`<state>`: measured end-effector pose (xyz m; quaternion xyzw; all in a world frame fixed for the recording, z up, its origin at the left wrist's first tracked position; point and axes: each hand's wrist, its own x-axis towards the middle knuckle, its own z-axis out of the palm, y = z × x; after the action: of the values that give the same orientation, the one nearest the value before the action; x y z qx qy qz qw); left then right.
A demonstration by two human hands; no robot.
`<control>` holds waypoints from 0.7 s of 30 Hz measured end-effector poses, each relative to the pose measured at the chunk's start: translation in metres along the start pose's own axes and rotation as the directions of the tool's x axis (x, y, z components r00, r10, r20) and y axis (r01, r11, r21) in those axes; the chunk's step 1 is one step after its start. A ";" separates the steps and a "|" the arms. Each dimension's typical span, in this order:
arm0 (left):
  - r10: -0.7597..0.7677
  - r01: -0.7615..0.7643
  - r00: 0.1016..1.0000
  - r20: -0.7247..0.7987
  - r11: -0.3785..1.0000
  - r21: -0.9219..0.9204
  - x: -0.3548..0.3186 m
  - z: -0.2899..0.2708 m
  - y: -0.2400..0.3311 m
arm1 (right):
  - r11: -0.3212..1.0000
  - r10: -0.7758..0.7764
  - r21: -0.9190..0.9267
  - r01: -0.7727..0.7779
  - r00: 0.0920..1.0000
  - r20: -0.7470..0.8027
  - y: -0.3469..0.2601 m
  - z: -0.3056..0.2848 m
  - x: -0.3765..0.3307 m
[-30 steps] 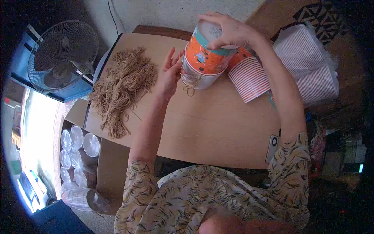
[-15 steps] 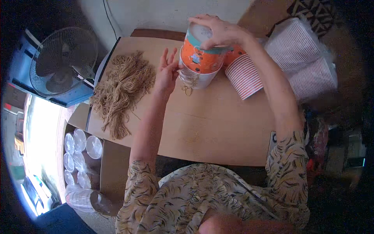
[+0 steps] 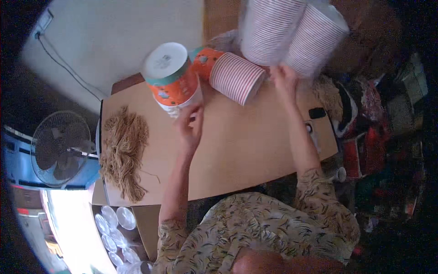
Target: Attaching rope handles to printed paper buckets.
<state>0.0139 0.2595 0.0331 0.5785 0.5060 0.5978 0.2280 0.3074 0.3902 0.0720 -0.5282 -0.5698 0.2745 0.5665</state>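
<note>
- The left hand is at the lower right side of the orange tub, its fingers bent against or just beside the white lower part; I cannot tell whether they grip it.
- The tub stands at the far left part of the table, its round, pale base facing up and a green band just below that.
- The right hand is raised near the bottom of the wrapped cups, two striped stacks in clear plastic; its fingers are blurred, so I cannot tell whether they are apart, together or touching the plastic.
- Between the hands, a striped stack lies on its side, with an orange cup at its far end.
- A loose heap of brown twine lies at the table's left edge.
- Beyond that edge is a fan.
- Clear plastic cups sit below the table's near left corner.
</note>
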 end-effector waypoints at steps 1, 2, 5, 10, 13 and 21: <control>0.091 -0.095 0.994 0.056 0.993 0.073 0.006 0.016 0.009 | 0.996 0.081 0.041 -0.085 0.992 0.097 0.019 -0.002 -0.011; 0.176 -0.192 0.977 0.121 0.972 0.134 0.014 0.034 0.014 | 0.971 0.166 0.148 -0.186 0.977 0.137 0.032 0.002 -0.022; 0.410 -0.442 0.895 0.177 0.870 0.219 0.045 0.086 0.001 | 0.807 0.271 0.451 -0.380 0.918 0.289 0.054 0.028 -0.038; 0.412 -0.454 0.888 0.205 0.855 0.251 0.067 0.133 -0.009 | 0.677 0.267 0.612 -0.409 0.911 0.314 0.080 0.051 -0.038; 0.393 -0.446 0.891 0.229 0.850 0.280 0.061 0.134 -0.007 | 0.795 0.182 0.525 -0.305 0.945 0.273 0.069 0.055 -0.048; 0.294 -0.353 0.933 0.209 0.864 0.360 0.038 0.126 -0.007 | 0.949 0.044 0.297 -0.102 0.980 0.196 0.053 0.053 -0.077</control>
<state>0.1195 0.3377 0.0216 0.7313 0.4926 0.4700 0.0407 0.2584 0.3504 -0.0147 -0.4269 -0.5511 0.4287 0.5748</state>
